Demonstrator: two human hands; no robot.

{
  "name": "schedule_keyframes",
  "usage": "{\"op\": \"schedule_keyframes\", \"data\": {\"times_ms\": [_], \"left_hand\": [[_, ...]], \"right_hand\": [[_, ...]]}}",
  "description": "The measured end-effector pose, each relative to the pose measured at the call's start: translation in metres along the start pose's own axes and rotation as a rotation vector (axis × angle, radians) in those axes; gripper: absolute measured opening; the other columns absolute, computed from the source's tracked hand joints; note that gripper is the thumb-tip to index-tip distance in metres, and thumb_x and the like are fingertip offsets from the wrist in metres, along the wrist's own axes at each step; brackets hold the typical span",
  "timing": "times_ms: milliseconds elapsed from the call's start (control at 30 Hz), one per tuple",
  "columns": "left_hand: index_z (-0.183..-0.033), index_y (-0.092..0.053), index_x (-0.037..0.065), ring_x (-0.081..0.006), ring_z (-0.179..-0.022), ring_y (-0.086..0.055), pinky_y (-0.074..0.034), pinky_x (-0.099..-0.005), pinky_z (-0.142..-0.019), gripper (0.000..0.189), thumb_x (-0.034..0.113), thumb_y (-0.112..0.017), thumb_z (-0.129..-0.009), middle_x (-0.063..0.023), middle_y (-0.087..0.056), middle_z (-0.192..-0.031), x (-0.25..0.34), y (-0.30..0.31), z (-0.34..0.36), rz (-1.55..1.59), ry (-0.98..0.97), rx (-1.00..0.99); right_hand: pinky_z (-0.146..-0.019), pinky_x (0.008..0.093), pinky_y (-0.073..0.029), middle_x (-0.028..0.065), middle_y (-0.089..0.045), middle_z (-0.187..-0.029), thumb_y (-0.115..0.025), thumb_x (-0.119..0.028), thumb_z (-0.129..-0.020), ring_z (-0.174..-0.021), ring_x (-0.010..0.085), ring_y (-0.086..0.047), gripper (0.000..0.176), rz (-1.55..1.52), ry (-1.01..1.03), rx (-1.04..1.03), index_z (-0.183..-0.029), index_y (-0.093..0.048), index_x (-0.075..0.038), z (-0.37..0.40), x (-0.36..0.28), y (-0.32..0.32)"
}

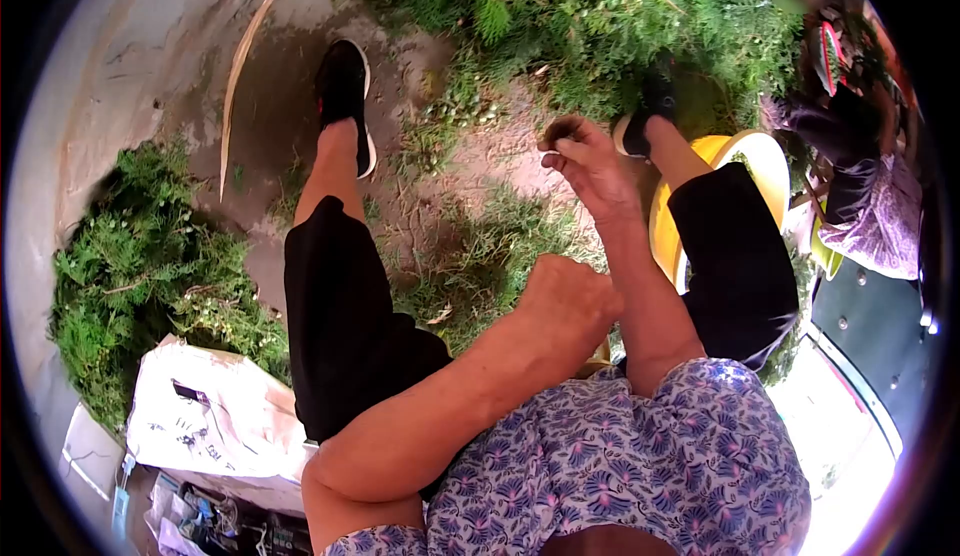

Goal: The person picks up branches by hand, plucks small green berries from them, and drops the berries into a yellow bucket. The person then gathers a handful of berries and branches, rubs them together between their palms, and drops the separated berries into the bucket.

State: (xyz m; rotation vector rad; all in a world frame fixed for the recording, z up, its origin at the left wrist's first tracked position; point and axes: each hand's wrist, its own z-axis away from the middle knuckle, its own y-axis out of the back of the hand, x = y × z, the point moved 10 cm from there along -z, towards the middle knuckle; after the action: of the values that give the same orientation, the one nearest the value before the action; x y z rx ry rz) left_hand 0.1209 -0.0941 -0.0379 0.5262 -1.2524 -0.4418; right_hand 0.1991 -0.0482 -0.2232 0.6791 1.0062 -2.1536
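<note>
My left hand (568,301) is a closed fist in front of my body, its back turned to the camera. What it holds, if anything, is hidden. Further out, my right hand (592,164) is raised with its fingers curled toward the thumb. The fingertips look dark, and I cannot make out anything between them. Below both hands, cut green conifer sprigs (490,246) lie on the dirt floor between my legs. A large heap of the same feathery greenery (600,16) spreads beyond my right hand.
A yellow tub (668,221) stands by my right leg. Another green pile (140,266) lies at the left, near a white sack (205,406). A long dry strip (240,86) rests on the floor. Another person (860,176) sits at the far right.
</note>
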Motion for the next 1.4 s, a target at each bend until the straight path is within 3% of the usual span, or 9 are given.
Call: {"op": "schedule_keyframes", "data": {"times_ms": [133, 267, 333, 700, 867, 967, 1067, 1167, 1400], "left_hand": [[-0.063, -0.059, 0.008, -0.021, -0.061, -0.057, -0.039, -0.0318, -0.051, 0.001, 0.009, -0.06, -0.062, -0.0072, -0.055, -0.058, -0.007, -0.006, 0.004, -0.066, 0.051, -0.051], [-0.067, -0.059, 0.005, -0.02, -0.069, -0.054, -0.036, -0.0313, -0.056, 0.007, 0.011, -0.058, -0.063, -0.0085, -0.053, -0.067, -0.01, 0.028, 0.017, -0.149, 0.056, 0.089], [-0.068, -0.06, 0.004, -0.0197, -0.071, -0.053, -0.036, -0.0313, -0.058, 0.008, 0.011, -0.058, -0.065, -0.0085, -0.053, -0.069, -0.014, 0.036, 0.019, -0.199, 0.077, 0.085], [-0.076, -0.063, 0.004, -0.0188, -0.071, -0.052, -0.036, -0.0322, -0.059, 0.013, 0.012, -0.053, -0.072, -0.0066, -0.052, -0.071, -0.02, 0.042, 0.025, -0.378, 0.174, -0.065], [-0.081, -0.064, 0.002, -0.0198, -0.074, -0.052, -0.037, -0.0356, -0.061, 0.016, 0.014, -0.055, -0.073, -0.0069, -0.053, -0.073, -0.017, 0.033, 0.023, -0.397, 0.192, -0.09], [-0.084, -0.064, 0.002, -0.0208, -0.076, -0.053, -0.038, -0.0368, -0.062, 0.018, 0.014, -0.056, -0.073, -0.0083, -0.055, -0.076, -0.013, 0.033, 0.024, -0.37, 0.139, -0.123], [-0.085, -0.064, 0.002, -0.0213, -0.079, -0.054, -0.039, -0.0367, -0.063, 0.019, 0.014, -0.055, -0.074, -0.0094, -0.056, -0.079, -0.017, 0.031, 0.022, -0.36, 0.192, -0.106], [-0.085, -0.064, 0.001, -0.0218, -0.079, -0.055, -0.039, -0.0359, -0.063, 0.019, 0.014, -0.054, -0.074, -0.0101, -0.057, -0.079, -0.018, 0.038, 0.022, -0.413, 0.17, -0.088], [-0.085, -0.064, 0.001, -0.0226, -0.077, -0.056, -0.039, -0.0341, -0.065, 0.02, 0.012, -0.053, -0.072, -0.0102, -0.058, -0.079, -0.018, 0.036, 0.021, -0.354, 0.162, -0.08]], "right_hand": [[-0.049, 0.0239, -0.045, 0.0081, -0.06, -0.076, -0.056, -0.013, -0.085, -0.063, 0.0127, -0.06, 0.022, 0.557, -0.161, 0.123, -0.1, -0.059, 0.002, -0.02, 0.074, 0.011], [-0.056, 0.0309, -0.048, 0.0089, -0.06, -0.082, -0.058, -0.011, -0.082, -0.068, 0.019, -0.061, 0.019, 0.847, -0.164, 0.049, -0.099, -0.062, -0.004, -0.049, 0.13, -0.017], [-0.061, 0.0418, -0.048, 0.014, -0.058, -0.087, -0.061, -0.008, -0.077, -0.075, 0.0285, -0.059, 0.022, 1.276, 0.394, -0.018, -0.099, -0.062, -0.009, -0.065, 0.128, -0.045], [-0.067, 0.0378, -0.047, 0.0158, -0.056, -0.089, -0.064, -0.004, -0.074, -0.079, 0.03, -0.057, 0.027, 1.462, 0.294, -0.022, -0.1, -0.059, -0.006, -0.097, 0.162, -0.042], [-0.057, 0.0304, -0.048, 0.0104, -0.063, -0.075, -0.062, -0.008, -0.073, -0.064, 0.0165, -0.059, 0.019, 0.748, 0.009, 0.296, -0.09, -0.062, -0.001, -0.07, 0.122, 0.03], [-0.054, 0.0265, -0.047, 0.0054, -0.063, -0.076, -0.062, -0.009, -0.078, -0.063, 0.0112, -0.057, 0.012, 0.937, -0.084, 0.229, -0.088, -0.062, -0.003, -0.065, 0.131, 0.038], [-0.064, 0.0304, -0.049, 0.0091, -0.062, -0.076, -0.066, -0.01, -0.072, -0.068, 0.0184, -0.059, 0.014, 1.174, 0.288, 0.01, -0.084, -0.061, -0.003, -0.063, 0.14, -0.007], [-0.068, 0.0361, -0.049, 0.0133, -0.062, -0.087, -0.064, -0.01, -0.074, -0.08, 0.0266, -0.06, 0.019, 1.433, 0.301, 0.027, -0.092, -0.059, -0.005, -0.067, 0.161, -0.037], [-0.067, 0.0393, -0.049, 0.017, -0.06, -0.091, -0.061, -0.011, -0.078, -0.084, 0.0298, -0.06, 0.02, 1.888, 0.057, -0.081, -0.096, -0.058, -0.004, -0.079, 0.196, -0.064]]}}
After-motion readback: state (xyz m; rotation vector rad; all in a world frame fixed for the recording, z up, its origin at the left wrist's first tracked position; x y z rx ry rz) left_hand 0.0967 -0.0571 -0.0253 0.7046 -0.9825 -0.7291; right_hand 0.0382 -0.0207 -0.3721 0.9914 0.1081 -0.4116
